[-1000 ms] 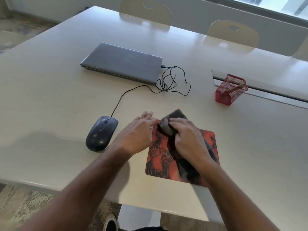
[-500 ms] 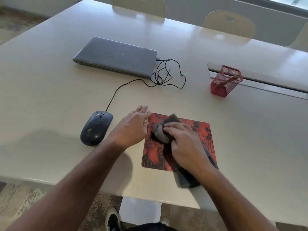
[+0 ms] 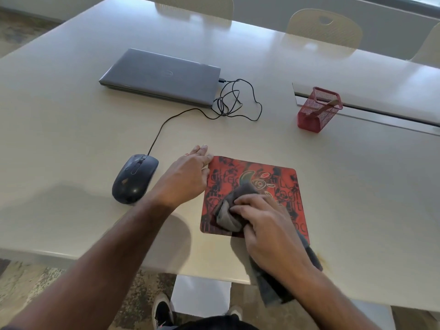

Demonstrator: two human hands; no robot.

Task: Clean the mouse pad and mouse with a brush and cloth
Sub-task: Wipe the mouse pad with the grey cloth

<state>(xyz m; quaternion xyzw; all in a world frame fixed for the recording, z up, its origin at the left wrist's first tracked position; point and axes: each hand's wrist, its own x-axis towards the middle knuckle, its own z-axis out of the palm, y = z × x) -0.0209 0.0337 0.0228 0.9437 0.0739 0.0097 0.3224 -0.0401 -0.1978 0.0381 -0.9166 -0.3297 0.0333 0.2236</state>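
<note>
A red mouse pad [image 3: 273, 179] with dark patterns lies flat on the table near its front edge. My right hand [image 3: 264, 225] grips a bunched grey cloth [image 3: 228, 210] and presses it on the pad's near left part; the cloth's tail hangs past the table edge under my wrist. My left hand [image 3: 185, 179] rests flat, fingers together, on the pad's left edge and the table. A dark wired mouse [image 3: 134, 178] sits left of that hand, apart from it. A brush handle [image 3: 329, 103] leans in a red mesh holder [image 3: 317, 110] at the right.
A closed grey laptop [image 3: 162, 76] lies at the back left, with the mouse's black cable [image 3: 235, 101] coiled beside it. A cable slot [image 3: 381, 115] cuts across the table at the right. Chair backs [image 3: 323, 27] stand behind the far edge. The table's front edge [image 3: 142, 263] is close.
My right hand has dragged the cloth from the pad's far left corner toward me, to its near left part. The left hand stays on the pad's left edge.
</note>
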